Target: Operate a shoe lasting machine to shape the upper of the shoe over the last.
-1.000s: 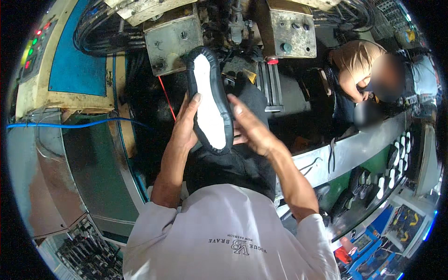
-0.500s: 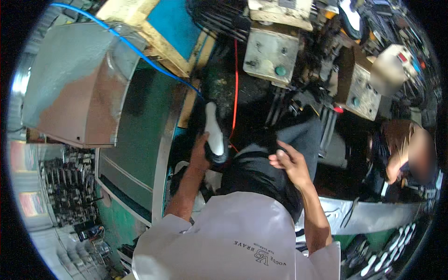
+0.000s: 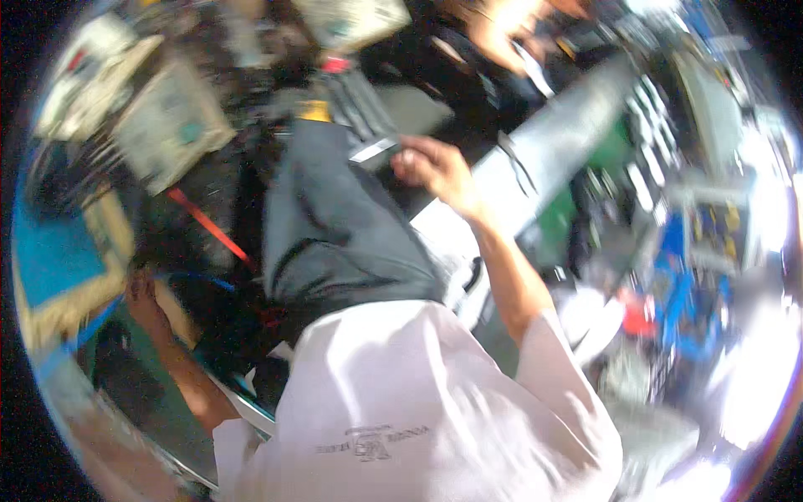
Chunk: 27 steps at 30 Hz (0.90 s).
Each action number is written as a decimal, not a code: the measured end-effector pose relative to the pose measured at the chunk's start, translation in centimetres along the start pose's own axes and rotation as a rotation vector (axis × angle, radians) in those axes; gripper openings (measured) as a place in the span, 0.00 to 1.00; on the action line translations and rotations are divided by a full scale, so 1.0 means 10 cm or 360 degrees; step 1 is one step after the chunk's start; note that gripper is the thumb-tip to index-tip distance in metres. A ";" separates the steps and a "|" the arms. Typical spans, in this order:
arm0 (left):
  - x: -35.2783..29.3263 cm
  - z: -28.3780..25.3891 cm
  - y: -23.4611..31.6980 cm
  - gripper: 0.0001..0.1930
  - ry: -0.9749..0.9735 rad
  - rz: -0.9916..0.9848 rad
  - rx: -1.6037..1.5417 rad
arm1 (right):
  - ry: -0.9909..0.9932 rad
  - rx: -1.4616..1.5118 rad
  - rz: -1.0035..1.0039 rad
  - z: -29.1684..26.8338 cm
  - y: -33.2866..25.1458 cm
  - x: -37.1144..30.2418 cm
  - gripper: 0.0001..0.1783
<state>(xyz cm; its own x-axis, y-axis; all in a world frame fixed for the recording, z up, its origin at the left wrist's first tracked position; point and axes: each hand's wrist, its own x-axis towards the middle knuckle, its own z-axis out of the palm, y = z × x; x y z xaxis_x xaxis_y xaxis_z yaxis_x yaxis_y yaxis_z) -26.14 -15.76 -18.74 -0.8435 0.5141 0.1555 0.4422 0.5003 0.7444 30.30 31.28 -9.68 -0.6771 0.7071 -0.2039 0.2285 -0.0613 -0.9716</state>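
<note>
My right hand point(image 3: 439, 174) is raised beside my dark-trousered leg point(image 3: 335, 217). Its fingers are loosely bent and apart, with nothing visible in them. Close to the fingertips is the pale end of a set of dark metal bars point(image 3: 360, 105); whether they touch I cannot tell. My left hand point(image 3: 142, 291) reaches out to the far left, near a wooden edge point(image 3: 113, 222) and a blue hose point(image 3: 88, 330). Shadow and motion blur hide its fingers, and no shoe shows in it.
Machine boxes with green buttons, one a grey box point(image 3: 174, 125), stand at the upper left. A red hose point(image 3: 209, 226) crosses the floor. At the top right is a co-worker's arm point(image 3: 502, 38) by a long metal trough point(image 3: 544, 151). White-soled shoes point(image 3: 648, 125) stand in rows beyond.
The view has swung right, so the machines sit farther left. My left hand, earlier at a dark shoe with a white sole, is now far left; that shoe no longer shows there.
</note>
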 end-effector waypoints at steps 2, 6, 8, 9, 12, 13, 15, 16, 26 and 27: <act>0.03 0.91 0.50 0.22 -0.0333 -0.0184 -0.0595 | 0.0501 -0.0253 0.0136 -0.68 0.21 -0.55 0.29; -0.20 2.37 1.74 0.28 -0.0710 -0.0635 -0.1518 | 0.1453 -0.0234 0.0661 -1.31 0.70 -2.21 0.29; -0.45 2.73 2.34 0.26 -0.0965 -0.0736 -0.1666 | 0.1446 -0.0613 0.1007 -1.22 0.99 -3.05 0.19; -0.54 2.83 2.58 0.26 -0.1035 -0.0774 -0.1536 | 0.1400 -0.0302 0.1190 -1.02 1.10 -3.44 0.23; -0.76 2.92 3.02 0.23 -0.1219 -0.0694 -0.1414 | 0.1156 -0.0020 0.1509 -0.06 1.62 -4.05 0.46; -0.81 2.93 3.10 0.22 -0.1264 -0.0675 -0.1310 | 0.1201 0.0015 0.1560 0.21 1.83 -4.04 0.53; -0.86 2.96 3.19 0.20 -0.1310 -0.0652 -0.1176 | 0.1329 -0.0130 0.1333 0.47 2.22 -3.81 0.56; -0.89 2.98 3.21 0.20 -0.1353 -0.0632 -0.1179 | 0.1465 -0.0272 0.1197 0.54 2.30 -3.76 0.59; -1.55 3.27 4.12 0.28 -0.1961 -0.0126 -0.1334 | 0.1437 0.0492 0.0794 -0.02 0.96 -2.72 0.48; -1.57 3.32 4.29 0.29 -0.1969 -0.0046 -0.1391 | 0.1308 0.0459 0.0772 -0.08 0.76 -2.48 0.47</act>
<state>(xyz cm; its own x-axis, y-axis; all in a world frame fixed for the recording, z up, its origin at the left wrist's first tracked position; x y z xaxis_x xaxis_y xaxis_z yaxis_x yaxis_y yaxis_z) 16.16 20.76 -10.80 0.1280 0.9784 -0.1620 -0.2593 0.1907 0.9468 49.41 13.80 -11.93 0.1642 0.8215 -0.5461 0.0995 -0.5646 -0.8194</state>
